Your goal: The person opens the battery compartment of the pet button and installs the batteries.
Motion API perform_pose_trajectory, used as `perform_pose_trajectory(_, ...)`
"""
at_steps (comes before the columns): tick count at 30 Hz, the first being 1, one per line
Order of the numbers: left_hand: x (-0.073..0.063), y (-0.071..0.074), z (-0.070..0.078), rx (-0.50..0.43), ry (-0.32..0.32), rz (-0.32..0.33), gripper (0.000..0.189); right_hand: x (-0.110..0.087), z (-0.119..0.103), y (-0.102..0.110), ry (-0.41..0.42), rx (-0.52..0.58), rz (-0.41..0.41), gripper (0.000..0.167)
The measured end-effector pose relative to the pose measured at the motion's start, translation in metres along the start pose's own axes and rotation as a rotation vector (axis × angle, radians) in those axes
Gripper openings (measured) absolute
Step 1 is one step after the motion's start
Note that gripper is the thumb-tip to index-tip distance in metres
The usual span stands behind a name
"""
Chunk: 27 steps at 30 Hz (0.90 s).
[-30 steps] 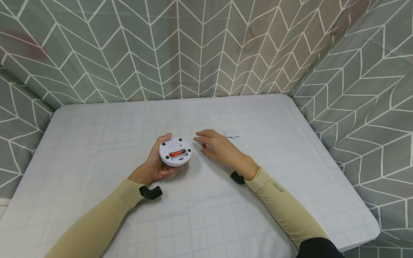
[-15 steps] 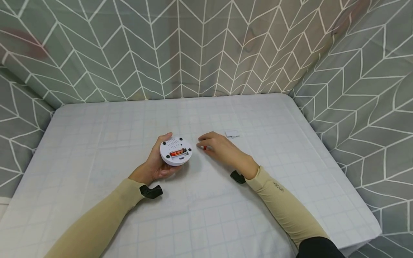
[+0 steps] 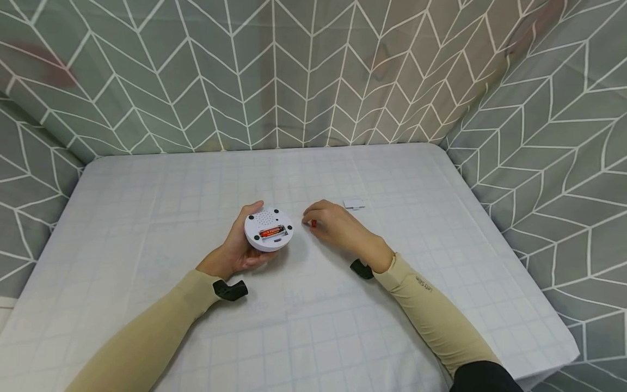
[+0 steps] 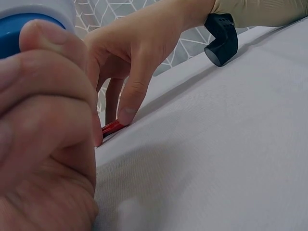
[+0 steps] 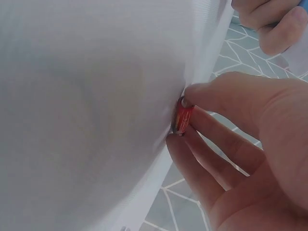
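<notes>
My left hand (image 3: 237,245) grips a round white device (image 3: 264,219), its underside turned up. That underside has a dotted grille, several dark feet and a battery compartment holding an orange-and-black battery (image 3: 271,231). In the left wrist view, a blue band (image 4: 9,36) shows on the device beside my fingers. To the right, my right hand (image 3: 338,226) pinches a loose red battery (image 5: 183,115) at its ends, thumb at one end and a fingertip at the other. The battery is against the tabletop, mostly hidden by the fingers in the head view.
A small white flat piece (image 3: 354,203), perhaps a battery cover, lies just beyond my right hand. White grid-patterned cloth covers the table (image 3: 161,218). A grey curtain (image 3: 294,71) with white lines hangs along the back and sides.
The right-hand fingers have closed in around the red battery, and the hand has shifted slightly right. The left hand keeps holding the device almost in place.
</notes>
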State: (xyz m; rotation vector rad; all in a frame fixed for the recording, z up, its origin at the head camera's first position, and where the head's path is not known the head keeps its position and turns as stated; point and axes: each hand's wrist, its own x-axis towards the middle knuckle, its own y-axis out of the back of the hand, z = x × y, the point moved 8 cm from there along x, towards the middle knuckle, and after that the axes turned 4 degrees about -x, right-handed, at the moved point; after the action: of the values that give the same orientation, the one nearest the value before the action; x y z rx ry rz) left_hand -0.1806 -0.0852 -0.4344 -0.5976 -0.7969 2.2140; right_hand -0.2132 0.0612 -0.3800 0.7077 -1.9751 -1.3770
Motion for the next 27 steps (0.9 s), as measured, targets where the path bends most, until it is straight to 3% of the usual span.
perform_pose_trajectory(8,0.0,0.0,-0.001,0.009,-0.003,-0.018,0.077,0.0,0.0,-0.003,-0.001,-0.002,-0.005,0.028)
perform_pose_trajectory(12,0.0,0.001,-0.002,0.007,-0.001,-0.016,0.076,0.0,0.0,-0.001,-0.014,-0.013,0.015,0.026)
perform_pose_trajectory(20,0.0,-0.001,-0.001,0.005,-0.004,-0.036,0.076,-0.001,0.009,0.001,-0.14,-0.039,0.036,0.014)
perform_pose_trajectory(27,0.0,0.0,-0.001,0.01,-0.003,-0.026,0.076,-0.002,0.007,0.001,-0.125,-0.066,0.048,0.014)
